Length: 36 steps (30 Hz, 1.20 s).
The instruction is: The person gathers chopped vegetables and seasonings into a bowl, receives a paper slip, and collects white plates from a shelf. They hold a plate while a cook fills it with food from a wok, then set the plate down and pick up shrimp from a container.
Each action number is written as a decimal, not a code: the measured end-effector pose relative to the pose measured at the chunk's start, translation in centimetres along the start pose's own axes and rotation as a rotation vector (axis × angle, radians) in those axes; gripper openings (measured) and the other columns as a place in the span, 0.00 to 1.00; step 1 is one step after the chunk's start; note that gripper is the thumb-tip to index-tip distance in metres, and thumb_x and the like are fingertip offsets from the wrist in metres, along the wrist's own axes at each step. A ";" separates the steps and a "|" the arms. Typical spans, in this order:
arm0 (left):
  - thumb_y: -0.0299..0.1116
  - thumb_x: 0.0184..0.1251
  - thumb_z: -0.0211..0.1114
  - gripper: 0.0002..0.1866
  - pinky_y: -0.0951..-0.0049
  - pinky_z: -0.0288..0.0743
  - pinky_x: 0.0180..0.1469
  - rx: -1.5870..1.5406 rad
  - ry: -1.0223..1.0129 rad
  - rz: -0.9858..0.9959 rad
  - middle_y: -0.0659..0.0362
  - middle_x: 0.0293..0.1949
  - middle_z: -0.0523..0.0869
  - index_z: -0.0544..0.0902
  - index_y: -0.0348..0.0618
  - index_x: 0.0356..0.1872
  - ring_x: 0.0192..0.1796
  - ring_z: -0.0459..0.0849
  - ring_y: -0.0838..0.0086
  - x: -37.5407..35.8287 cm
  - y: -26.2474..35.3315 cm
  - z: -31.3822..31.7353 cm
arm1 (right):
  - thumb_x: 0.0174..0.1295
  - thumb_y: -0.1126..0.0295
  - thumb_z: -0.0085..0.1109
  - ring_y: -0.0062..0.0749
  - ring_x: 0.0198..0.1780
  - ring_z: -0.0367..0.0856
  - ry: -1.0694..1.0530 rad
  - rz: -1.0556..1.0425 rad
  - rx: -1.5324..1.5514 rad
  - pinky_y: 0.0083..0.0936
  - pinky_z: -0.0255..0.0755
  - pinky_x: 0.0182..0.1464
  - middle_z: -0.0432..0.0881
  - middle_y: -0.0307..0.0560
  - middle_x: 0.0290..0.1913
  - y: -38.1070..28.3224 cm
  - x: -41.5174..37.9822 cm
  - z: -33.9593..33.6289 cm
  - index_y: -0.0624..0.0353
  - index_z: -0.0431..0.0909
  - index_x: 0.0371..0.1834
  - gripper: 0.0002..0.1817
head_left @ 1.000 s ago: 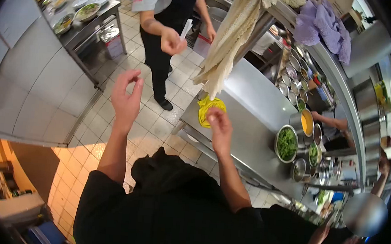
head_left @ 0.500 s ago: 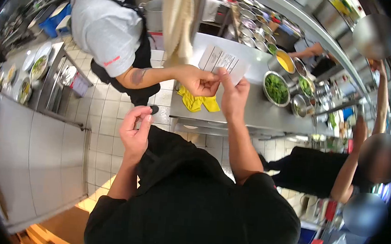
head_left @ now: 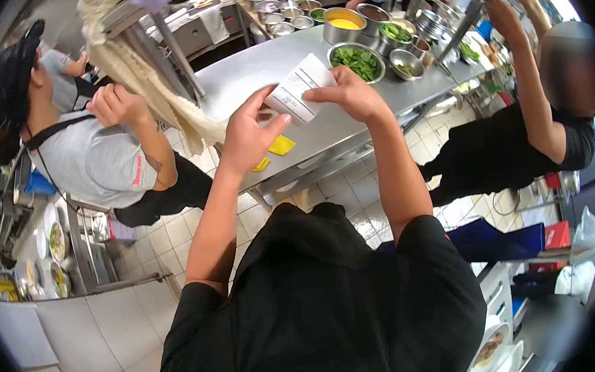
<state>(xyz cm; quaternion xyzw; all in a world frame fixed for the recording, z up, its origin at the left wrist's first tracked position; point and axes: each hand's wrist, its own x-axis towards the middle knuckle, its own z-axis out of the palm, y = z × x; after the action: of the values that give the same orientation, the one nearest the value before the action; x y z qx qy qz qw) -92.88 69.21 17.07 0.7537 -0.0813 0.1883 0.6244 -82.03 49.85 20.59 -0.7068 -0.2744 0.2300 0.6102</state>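
Note:
A printed paper slip [head_left: 304, 81] is held up over the near part of the steel table. My right hand [head_left: 357, 98] pinches its right side, with the thumb lying across the print. At the slip's lower left edge is my left hand [head_left: 249, 137], fingers partly behind the paper and thumb along the bottom. The print is too small to read. Below my hands, a yellow cloth [head_left: 282, 145] lies on the edge of the steel table [head_left: 241, 63].
A bowl of green leaves [head_left: 356, 62] and a pot of yellow liquid [head_left: 344, 23] stand at the table's far side, near several small metal containers. A co-worker in a grey shirt [head_left: 97, 156] is on the left; another in black [head_left: 485, 155] stands right. A beige cloth [head_left: 139, 68] hangs from a post.
The co-worker's hand has let go of the slip and drawn back left. My left hand has come up to the slip. My view has turned toward the right.

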 end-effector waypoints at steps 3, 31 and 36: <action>0.27 0.62 0.66 0.19 0.77 0.76 0.41 -0.172 0.023 -0.132 0.59 0.38 0.86 0.78 0.32 0.53 0.36 0.82 0.78 0.1 -2.1 1.8 | 0.54 0.64 0.71 0.18 0.32 0.80 0.037 0.021 -0.062 0.19 0.73 0.38 0.86 0.39 0.31 0.2 -0.7 -0.8 0.64 0.85 0.36 0.14; 0.27 0.64 0.62 0.20 0.79 0.76 0.31 -0.108 0.081 -0.667 0.57 0.32 0.84 0.75 0.31 0.56 0.28 0.81 0.78 -9.8 -17.7 5.9 | 0.65 0.75 0.52 0.26 0.44 0.79 0.662 -0.541 0.456 0.24 0.71 0.49 0.82 0.43 0.44 0.9 0.9 -20.8 0.63 0.76 0.51 0.12; 0.31 0.61 0.63 0.21 0.75 0.77 0.31 -0.004 0.121 -0.902 0.53 0.34 0.85 0.77 0.32 0.54 0.30 0.84 0.74 -18.1 -22.7 2.4 | 0.67 0.69 0.55 0.21 0.38 0.77 0.700 -0.522 0.279 0.20 0.70 0.41 0.82 0.37 0.38 -0.5 6.5 -32.9 0.60 0.78 0.46 0.09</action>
<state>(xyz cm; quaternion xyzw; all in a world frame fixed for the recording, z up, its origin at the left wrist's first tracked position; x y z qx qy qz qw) -100.91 69.55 -10.96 0.7001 0.2915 -0.0590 0.6492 -55.52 30.01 26.07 -0.5602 -0.1870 -0.1492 0.7931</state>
